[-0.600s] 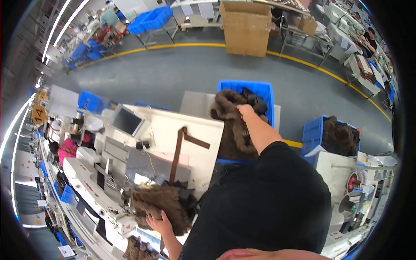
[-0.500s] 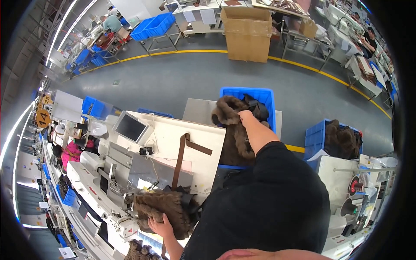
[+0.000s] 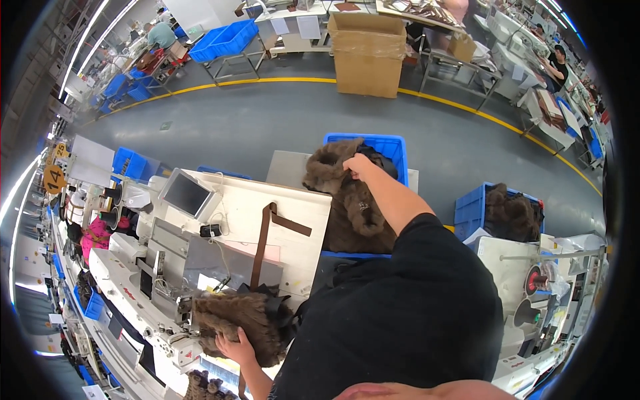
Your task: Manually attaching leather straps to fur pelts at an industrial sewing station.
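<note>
My left hand (image 3: pixel 237 347) lies flat with its fingers apart on a brown fur piece (image 3: pixel 263 327). That piece, with dark lining along its right side, sits by the head of a white sewing machine (image 3: pixel 127 293). My right arm reaches out to a blue bin (image 3: pixel 399 148) full of brown fur pieces and dark cloth. There my right hand (image 3: pixel 359 167) is closed on a brown fur piece (image 3: pixel 327 163), whose looped part hangs over the bin's left rim. The fingertips are partly sunk in the fur.
A brown strap (image 3: pixel 260 247) lies bent across the white worktable (image 3: pixel 303 210), near a small screen (image 3: pixel 187 192). Another blue bin (image 3: pixel 467 213) of fur stands at the right. Beyond the aisle are a cardboard box (image 3: pixel 367 63), benches and a person (image 3: pixel 555 67) seated far right.
The whole view has shifted a little left. My right hand has drawn the fur piece slightly farther and leftward, over the bin's rim. My left hand stays on its fur piece.
</note>
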A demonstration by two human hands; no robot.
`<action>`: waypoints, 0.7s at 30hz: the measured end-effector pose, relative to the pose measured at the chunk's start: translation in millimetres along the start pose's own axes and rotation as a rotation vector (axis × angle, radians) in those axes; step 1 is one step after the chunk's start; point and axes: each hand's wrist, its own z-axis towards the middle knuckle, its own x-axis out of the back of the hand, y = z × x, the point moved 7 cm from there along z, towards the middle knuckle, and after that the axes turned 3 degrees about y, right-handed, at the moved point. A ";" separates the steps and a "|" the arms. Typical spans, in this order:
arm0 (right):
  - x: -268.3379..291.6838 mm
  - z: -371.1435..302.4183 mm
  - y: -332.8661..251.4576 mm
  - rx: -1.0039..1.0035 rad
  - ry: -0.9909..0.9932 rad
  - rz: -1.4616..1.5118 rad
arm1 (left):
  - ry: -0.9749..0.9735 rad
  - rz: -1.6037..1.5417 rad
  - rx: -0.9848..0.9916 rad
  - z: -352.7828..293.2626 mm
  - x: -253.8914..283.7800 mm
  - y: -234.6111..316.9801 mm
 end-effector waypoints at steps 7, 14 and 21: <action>-35.0 3.1 0.3 0.302 0.069 -0.195 | 0.042 -0.034 -0.065 0.2 3.2 5.1; -20.5 -76.3 -133.7 0.939 0.224 -0.530 | 0.076 -0.066 -0.040 -8.4 5.4 -0.6; -5.3 -73.2 -140.2 0.718 0.221 -0.832 | 0.102 -0.097 -0.081 -4.7 -1.6 -8.6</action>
